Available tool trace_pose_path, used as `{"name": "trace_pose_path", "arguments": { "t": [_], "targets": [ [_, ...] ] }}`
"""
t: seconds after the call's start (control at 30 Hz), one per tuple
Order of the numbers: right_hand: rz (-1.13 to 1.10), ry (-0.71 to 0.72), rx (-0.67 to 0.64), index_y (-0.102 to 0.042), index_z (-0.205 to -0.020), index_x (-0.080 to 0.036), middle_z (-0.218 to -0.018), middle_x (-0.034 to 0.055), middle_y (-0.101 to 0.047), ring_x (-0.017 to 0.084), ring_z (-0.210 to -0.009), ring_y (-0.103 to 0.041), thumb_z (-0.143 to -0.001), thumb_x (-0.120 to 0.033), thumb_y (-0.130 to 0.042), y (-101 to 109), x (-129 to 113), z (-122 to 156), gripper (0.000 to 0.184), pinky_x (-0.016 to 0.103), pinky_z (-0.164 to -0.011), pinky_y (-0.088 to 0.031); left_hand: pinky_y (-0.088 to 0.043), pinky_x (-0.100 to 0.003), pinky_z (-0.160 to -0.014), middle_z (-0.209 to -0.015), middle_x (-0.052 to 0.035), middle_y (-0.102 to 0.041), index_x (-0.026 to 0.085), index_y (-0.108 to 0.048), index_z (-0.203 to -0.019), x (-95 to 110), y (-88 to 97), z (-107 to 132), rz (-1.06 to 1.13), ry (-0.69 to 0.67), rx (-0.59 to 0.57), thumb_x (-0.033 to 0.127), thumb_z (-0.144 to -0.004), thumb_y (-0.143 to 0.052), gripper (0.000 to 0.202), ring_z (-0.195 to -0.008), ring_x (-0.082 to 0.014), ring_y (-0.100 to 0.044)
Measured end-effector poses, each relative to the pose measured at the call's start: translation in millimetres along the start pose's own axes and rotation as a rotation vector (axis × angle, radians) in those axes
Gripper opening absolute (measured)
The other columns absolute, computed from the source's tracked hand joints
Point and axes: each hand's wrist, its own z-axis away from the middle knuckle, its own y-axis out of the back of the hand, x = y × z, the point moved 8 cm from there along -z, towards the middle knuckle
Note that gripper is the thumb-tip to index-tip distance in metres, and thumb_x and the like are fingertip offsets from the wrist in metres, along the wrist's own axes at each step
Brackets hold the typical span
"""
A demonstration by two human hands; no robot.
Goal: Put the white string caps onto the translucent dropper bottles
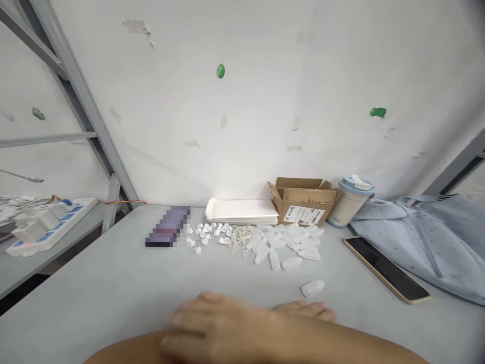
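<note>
Lying just beyond the left hand point(306, 308): one tube point(313, 288)

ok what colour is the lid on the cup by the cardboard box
The lid is light blue, with a white piece on top; head view.

The right hand point(215, 326) crosses the left arm point(125, 349) before scattered translucent plastic pieces point(274, 259).

My right hand point(212, 323) has room leftward along the bench point(113, 288). Ahead, white caps point(202, 234) and plastic pieces point(275, 259) block me, the taller box point(306, 202) and cup point(346, 205) behind; a phone point(386, 270) bounds my right.
</note>
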Motion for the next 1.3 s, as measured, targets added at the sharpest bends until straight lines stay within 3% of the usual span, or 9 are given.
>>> {"name": "trace_pose_path", "arguments": {
  "t": [0.1,0.2,0.37,0.5,0.57,0.77,0.97,1.17,1.3],
  "targets": [
    [0.001,-0.126,0.040,-0.057,-0.109,-0.019,-0.110,0.0082,-0.066,0.017,-0.110,-0.057,-0.091,-0.026,-0.047,26.0,21.0,26.0,0.022,0.033,-0.093,-0.047,-0.050,-0.026,-0.089,-0.129,-0.0130,-0.058,0.010,-0.055,-0.124,18.8,0.9,2.6,-0.131,-0.126,-0.019,0.042,-0.086,-0.049,0.050,-0.117,-0.0227,-0.054],
    [-0.002,-0.401,0.212,-0.058,-0.105,-0.016,-0.108,0.0124,-0.065,0.020,-0.102,-0.060,-0.090,-0.021,-0.047,60.2,60.1,65.9,0.020,0.036,-0.086,-0.050,-0.051,-0.028,-0.080,-0.100,-0.0088,-0.071,0.014,-0.063,-0.102,19.6,19.0,11.5,-0.137,-0.237,0.011,0.013,-0.084,-0.046,0.025,-0.091,-0.0199,-0.065],
    [0.131,-0.741,0.570,-0.058,-0.086,-0.019,-0.080,0.0061,-0.064,0.017,-0.076,-0.061,-0.091,-0.021,-0.042,105.1,98.7,135.0,0.016,0.030,-0.069,-0.049,-0.048,-0.032,-0.068,-0.078,-0.0092,-0.065,0.015,-0.061,-0.087,-51.5,77.3,36.7,-0.145,0.080,0.241,0.016,-0.088,-0.041,0.019,-0.076,-0.0208,-0.060],
    [0.113,-0.818,0.365,-0.057,-0.080,-0.019,-0.068,0.0022,-0.060,0.012,-0.055,-0.053,-0.090,-0.023,-0.043,92.3,107.2,148.2,0.017,0.024,-0.053,-0.042,-0.047,-0.033,-0.072,-0.082,-0.0073,-0.064,0.017,-0.062,-0.086,-119.2,92.5,64.1,-0.092,0.465,0.300,0.020,-0.088,-0.046,0.016,-0.083,-0.0215,-0.058],
    [0.071,-0.821,0.222,-0.058,-0.081,-0.018,-0.066,0.0010,-0.060,0.011,-0.051,-0.051,-0.090,-0.022,-0.044,79.6,107.6,147.5,0.017,0.022,-0.050,-0.040,-0.047,-0.032,-0.069,-0.078,-0.0059,-0.063,0.017,-0.062,-0.084,-134.2,87.8,71.9,-0.069,0.514,0.294,0.021,-0.087,-0.049,0.014,-0.081,-0.0214,-0.056],
    [0.135,-0.790,0.156,-0.057,-0.079,-0.017,-0.063,0.0011,-0.060,0.010,-0.048,-0.048,-0.088,-0.019,-0.043,64.9,102.6,144.8,0.017,0.021,-0.050,-0.034,-0.044,-0.036,-0.077,-0.080,-0.0064,-0.062,0.017,-0.064,-0.081,-143.3,65.6,77.2,0.003,0.512,0.241,0.021,-0.084,-0.055,0.010,-0.086,-0.0234,-0.052],
    [0.200,-0.790,0.162,-0.056,-0.075,-0.017,-0.057,0.0006,-0.057,0.010,-0.045,-0.045,-0.089,-0.022,-0.041,61.3,104.0,147.9,0.021,0.021,-0.048,-0.030,-0.043,-0.036,-0.077,-0.076,-0.0054,-0.062,0.018,-0.065,-0.077,-148.1,69.0,77.5,0.119,0.576,0.301,0.019,-0.085,-0.052,0.015,-0.083,-0.0226,-0.052],
    [0.183,-0.910,0.176,-0.057,-0.073,-0.017,-0.055,0.0008,-0.055,0.012,-0.048,-0.047,-0.090,-0.027,-0.041,88.3,110.0,151.3,0.026,0.023,-0.050,-0.031,-0.045,-0.034,-0.078,-0.082,-0.0045,-0.069,0.018,-0.068,-0.077,-163.2,76.4,91.3,0.341,0.772,0.458,0.025,-0.082,-0.055,0.015,-0.085,-0.0216,-0.058],
    [-0.046,-1.128,-0.160,-0.061,-0.072,-0.018,-0.057,0.0005,-0.055,0.013,-0.051,-0.049,-0.090,-0.040,-0.044,103.7,96.0,172.0,0.033,0.023,-0.049,-0.030,-0.047,-0.030,-0.064,-0.080,-0.0054,-0.072,0.016,-0.071,-0.080,-173.4,77.3,101.8,0.494,0.925,0.547,0.036,-0.080,-0.057,0.024,-0.072,-0.0205,-0.063]
  ]
}}
